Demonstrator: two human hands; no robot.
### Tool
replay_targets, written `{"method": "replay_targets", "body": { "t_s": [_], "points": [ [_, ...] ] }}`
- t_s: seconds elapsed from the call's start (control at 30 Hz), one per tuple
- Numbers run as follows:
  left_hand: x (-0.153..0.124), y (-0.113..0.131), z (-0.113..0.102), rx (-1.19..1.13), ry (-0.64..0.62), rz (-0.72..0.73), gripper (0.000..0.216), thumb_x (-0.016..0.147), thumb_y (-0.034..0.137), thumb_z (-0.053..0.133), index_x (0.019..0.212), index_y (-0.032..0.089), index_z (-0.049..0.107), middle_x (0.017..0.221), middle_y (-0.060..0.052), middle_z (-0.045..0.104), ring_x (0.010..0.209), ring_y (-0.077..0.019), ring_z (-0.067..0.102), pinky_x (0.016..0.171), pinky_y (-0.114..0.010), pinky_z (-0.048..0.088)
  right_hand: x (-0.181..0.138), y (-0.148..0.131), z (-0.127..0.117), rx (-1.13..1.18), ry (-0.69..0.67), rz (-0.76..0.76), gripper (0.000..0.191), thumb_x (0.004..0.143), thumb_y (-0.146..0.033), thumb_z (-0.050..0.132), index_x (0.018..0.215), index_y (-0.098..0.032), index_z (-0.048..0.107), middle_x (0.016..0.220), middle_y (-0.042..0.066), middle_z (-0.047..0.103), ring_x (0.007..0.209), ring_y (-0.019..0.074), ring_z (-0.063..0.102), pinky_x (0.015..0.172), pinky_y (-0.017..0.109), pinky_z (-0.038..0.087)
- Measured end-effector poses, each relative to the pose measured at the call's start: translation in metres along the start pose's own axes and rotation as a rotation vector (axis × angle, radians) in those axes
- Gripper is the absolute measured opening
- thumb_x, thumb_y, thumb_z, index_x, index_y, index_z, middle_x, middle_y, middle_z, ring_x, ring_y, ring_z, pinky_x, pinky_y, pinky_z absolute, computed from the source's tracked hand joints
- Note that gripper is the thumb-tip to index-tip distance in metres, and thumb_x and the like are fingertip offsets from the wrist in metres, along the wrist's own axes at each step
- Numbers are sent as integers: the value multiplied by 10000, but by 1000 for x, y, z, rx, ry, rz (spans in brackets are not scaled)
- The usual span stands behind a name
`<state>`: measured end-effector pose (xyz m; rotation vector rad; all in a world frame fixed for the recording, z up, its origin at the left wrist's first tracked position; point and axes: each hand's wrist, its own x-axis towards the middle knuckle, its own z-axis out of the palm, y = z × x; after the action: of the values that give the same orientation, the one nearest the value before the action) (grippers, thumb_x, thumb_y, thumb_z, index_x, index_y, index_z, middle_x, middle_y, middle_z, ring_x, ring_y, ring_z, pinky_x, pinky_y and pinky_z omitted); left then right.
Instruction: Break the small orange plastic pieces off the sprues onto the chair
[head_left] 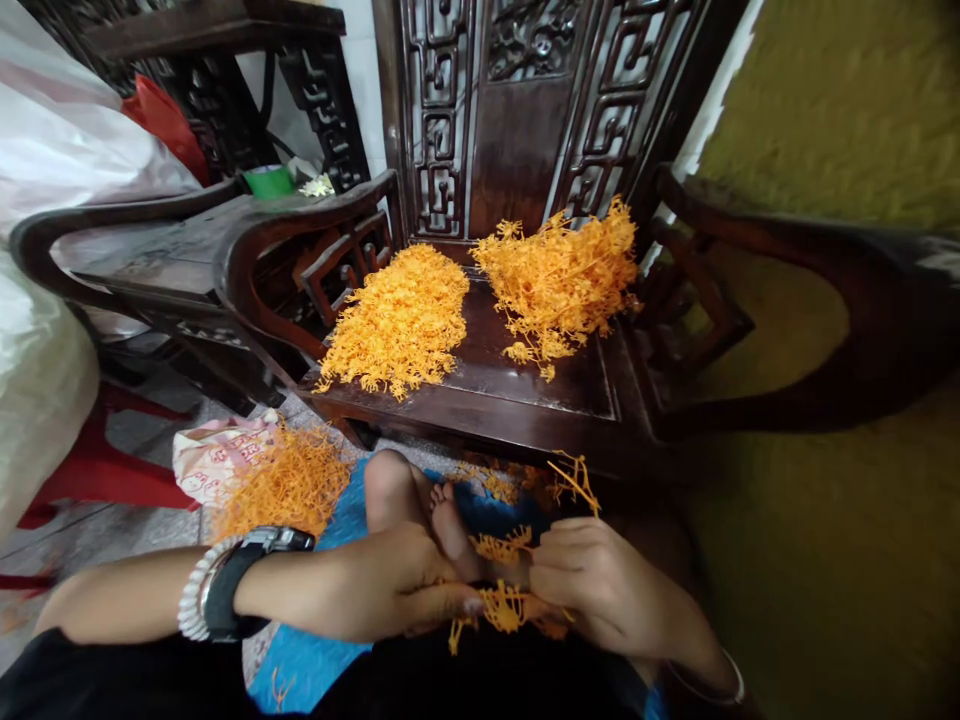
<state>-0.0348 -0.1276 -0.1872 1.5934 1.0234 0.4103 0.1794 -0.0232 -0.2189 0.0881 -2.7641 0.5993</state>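
Note:
My left hand (420,590) pinches an orange plastic piece with thin branching prongs (504,606) between thumb and fingers, low over my lap. Close beside it, my right hand (581,580) is closed round an orange plastic sprig (577,482), whose thin stems stick up above the knuckles. More orange prongs show between the two hands; which hand holds them I cannot tell. Ahead, the dark wooden chair seat (487,365) bears two heaps: a dense heap of small orange pieces (409,320) on the left and a looser pile of branching orange sprigs (562,275) on the right.
Thin orange stems (289,480) lie heaped on a printed bag (217,455) on the floor at left. Blue sheeting (307,660) is under my legs. A red stool (112,470) and white plastic bags (67,140) stand left. A green tape roll (268,181) rests on the side table.

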Motion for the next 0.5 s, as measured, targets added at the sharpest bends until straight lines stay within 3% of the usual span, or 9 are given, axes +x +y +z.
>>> {"method": "replay_targets", "body": {
  "t_s": [0.07,0.13,0.2,0.27,0.37,0.43,0.5],
  "points": [
    [-11,8,-2,20,-14,-7,387,956,390,385,626,190,355,566,16,405,490,-97,361,434,-219,318,-13,2,-6,34,32,12,552,1023,-339,206,585,-213,519,519,23,550,504,152,458,496,333,318],
    [-30,19,-10,115,52,-15,391,968,377,343,625,191,357,545,18,398,470,-101,355,437,-227,333,-36,6,-13,40,207,101,530,1016,-350,246,584,-228,527,495,28,541,487,158,494,503,335,349],
    [-51,27,-21,302,223,25,381,979,296,281,624,193,372,534,16,413,469,-108,395,470,-232,371,-59,11,-17,-43,525,333,437,1001,-326,348,634,-230,566,499,37,550,469,157,528,492,331,365],
    [-65,29,-31,480,425,66,344,974,230,293,658,199,424,585,13,474,528,-114,476,542,-235,423,-67,11,-13,-61,642,523,355,970,-293,456,636,-229,556,487,28,538,427,138,495,444,311,350],
    [-54,20,-39,487,546,56,161,974,231,381,945,235,539,820,6,600,733,-125,579,664,-233,478,-45,6,5,109,513,489,464,989,-339,394,549,-212,469,472,6,478,440,127,463,466,291,350],
    [-29,10,-39,347,488,57,215,995,267,359,1145,247,511,998,-16,627,898,-140,598,772,-248,497,-20,2,17,194,548,457,466,994,-363,369,565,-203,452,485,-8,454,446,114,430,474,275,328],
    [-3,1,-37,211,392,131,277,1007,307,336,1218,234,499,1123,-38,618,1030,-158,583,887,-279,482,1,0,25,285,535,458,432,994,-371,365,622,-189,488,529,-13,481,464,101,422,490,256,323]
  ]
}}
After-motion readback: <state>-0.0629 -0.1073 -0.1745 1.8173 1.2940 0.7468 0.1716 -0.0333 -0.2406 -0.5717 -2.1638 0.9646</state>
